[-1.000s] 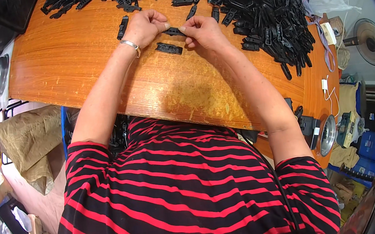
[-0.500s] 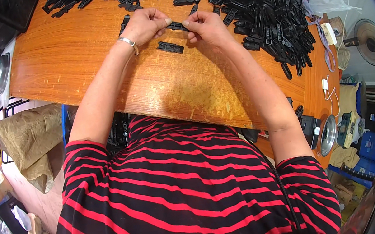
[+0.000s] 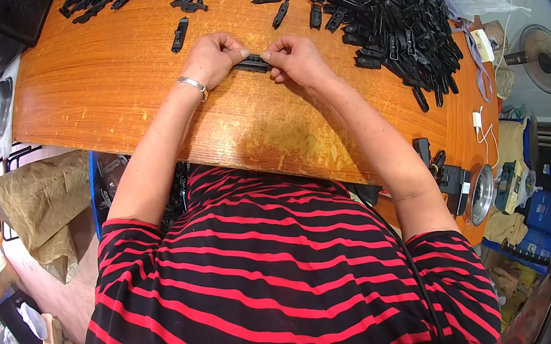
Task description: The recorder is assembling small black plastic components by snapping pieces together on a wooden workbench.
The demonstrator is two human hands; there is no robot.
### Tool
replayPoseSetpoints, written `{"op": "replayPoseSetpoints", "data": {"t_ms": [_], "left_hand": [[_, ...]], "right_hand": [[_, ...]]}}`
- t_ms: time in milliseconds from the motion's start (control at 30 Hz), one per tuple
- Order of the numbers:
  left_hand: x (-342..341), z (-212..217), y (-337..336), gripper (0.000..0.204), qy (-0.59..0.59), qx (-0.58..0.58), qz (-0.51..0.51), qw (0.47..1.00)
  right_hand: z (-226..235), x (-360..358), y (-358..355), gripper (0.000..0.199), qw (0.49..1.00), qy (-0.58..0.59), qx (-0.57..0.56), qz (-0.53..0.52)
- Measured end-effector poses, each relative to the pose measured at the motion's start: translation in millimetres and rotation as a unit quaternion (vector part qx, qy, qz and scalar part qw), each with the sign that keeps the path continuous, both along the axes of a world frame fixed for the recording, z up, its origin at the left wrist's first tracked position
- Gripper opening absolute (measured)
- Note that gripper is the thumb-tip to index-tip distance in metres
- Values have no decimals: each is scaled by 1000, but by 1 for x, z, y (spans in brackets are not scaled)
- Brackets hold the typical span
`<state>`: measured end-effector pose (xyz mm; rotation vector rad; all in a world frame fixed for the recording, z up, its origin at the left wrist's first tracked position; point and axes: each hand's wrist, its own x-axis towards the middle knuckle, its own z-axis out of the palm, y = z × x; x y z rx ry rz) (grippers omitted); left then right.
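A slim black plastic part (image 3: 254,58) spans the gap between my hands, pinched at its two ends. My left hand (image 3: 211,61), with a silver bangle at the wrist, grips its left end between thumb and fingers. My right hand (image 3: 296,60) has closed on the other end the same way. Directly beneath lies a second black plastic piece (image 3: 252,68) on the wooden table (image 3: 100,77), partly covered by the held part. Whether the two are touching or joined I cannot tell. A lone black clip-like part (image 3: 180,35) rests beyond my left hand.
A large heap of black plastic parts (image 3: 387,15) covers the table's far right, with several strays at its edge. A metal dish (image 3: 481,194) and a black device (image 3: 456,189) sit at the right. A fan (image 3: 541,61) stands beyond. Brown sacking (image 3: 44,204) hangs at the left.
Both hands have come nearer to me, carrying the slim part from beyond the second piece to right over it. The second piece has stayed about where it was.
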<state>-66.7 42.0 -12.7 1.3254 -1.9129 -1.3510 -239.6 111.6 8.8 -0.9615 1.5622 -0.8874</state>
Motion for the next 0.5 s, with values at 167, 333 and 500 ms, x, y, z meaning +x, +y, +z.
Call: {"op": "replayPoseSetpoints", "data": {"t_ms": [167,333,500], "left_hand": [[2,-7,1,20,5,6,2,1000],[-3,-9,3,17,-2,-5,5,1000],[-2,-4,11,21,-40,-102,-22,994]], "right_hand": [[0,2,1,13,999,43,-16,22],[-17,-6,-2,14,989,119,-74,49],[-19,-10,-3,15,961,230,-127,90]]}}
